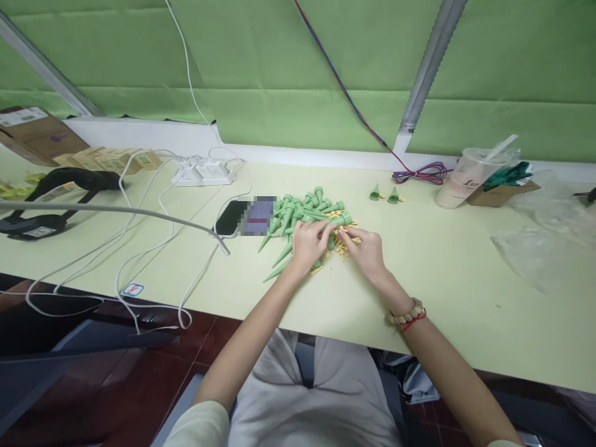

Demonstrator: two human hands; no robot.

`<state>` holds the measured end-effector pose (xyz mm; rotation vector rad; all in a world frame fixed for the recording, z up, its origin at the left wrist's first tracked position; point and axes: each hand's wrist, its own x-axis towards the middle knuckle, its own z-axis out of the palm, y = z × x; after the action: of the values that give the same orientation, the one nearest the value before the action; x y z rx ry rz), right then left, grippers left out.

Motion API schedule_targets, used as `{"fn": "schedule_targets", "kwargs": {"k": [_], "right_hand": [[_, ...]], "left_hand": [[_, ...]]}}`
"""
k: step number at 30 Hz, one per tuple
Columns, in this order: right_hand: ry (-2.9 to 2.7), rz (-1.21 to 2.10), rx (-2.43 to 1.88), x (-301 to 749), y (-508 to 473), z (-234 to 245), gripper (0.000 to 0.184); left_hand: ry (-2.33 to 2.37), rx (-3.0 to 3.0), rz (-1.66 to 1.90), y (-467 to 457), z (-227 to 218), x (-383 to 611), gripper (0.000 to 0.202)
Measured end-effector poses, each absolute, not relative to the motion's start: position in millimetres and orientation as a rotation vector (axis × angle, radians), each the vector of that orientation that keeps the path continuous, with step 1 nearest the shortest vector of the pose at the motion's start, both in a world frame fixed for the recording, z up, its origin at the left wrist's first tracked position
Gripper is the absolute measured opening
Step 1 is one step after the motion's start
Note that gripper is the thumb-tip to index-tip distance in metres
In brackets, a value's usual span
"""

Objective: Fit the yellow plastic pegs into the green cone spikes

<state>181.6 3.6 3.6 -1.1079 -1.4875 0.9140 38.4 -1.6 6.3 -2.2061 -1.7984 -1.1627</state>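
Note:
My left hand (309, 244) is closed around a green plastic cone spike (343, 219), whose wide collar end points to the right. Beside it, my right hand (367, 251) pinches a small yellow plastic piece close to that collar; the fingertips hide most of the piece. A heap of similar green cone spikes (287, 214) lies beyond and left of my hands. Small yellow pieces (342, 248) are scattered between and under my fingers. Two green spikes (393, 195) with yellow pieces at their sides stand apart, farther back on the right.
A phone (230, 218) lies left of the heap. White cables (161, 192) run from a power strip (205, 172) across the table (442, 292). A drink cup (468, 180), a small carton (500, 194) and clear plastic bags (535, 248) are at the right. Coiled red-blue wire (421, 174) lies behind.

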Motion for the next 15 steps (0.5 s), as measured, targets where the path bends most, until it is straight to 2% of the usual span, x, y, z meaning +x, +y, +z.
{"fn": "schedule_targets", "kwargs": {"k": [2, 5, 8, 15], "right_hand": [[-1.382, 1.093, -1.091, 179.5, 2.4, 7.1, 0.027], [-1.229, 1.565, -0.93, 177.3, 0.8, 16.0, 0.039], [-1.1, 1.915, -0.745, 176.3, -0.5, 21.8, 0.04], [-0.925, 2.072, -0.689, 181.3, 2.9, 24.0, 0.027]], "left_hand": [[-1.82, -2.202, -1.225, -0.8, 7.0, 38.2, 0.032], [-1.825, -2.234, -1.312, 0.3, 7.4, 37.8, 0.031], [-1.777, -2.311, -1.277, 0.5, 6.5, 37.7, 0.03], [-1.758, -2.367, -1.213, -0.2, 7.9, 38.3, 0.031]]}}
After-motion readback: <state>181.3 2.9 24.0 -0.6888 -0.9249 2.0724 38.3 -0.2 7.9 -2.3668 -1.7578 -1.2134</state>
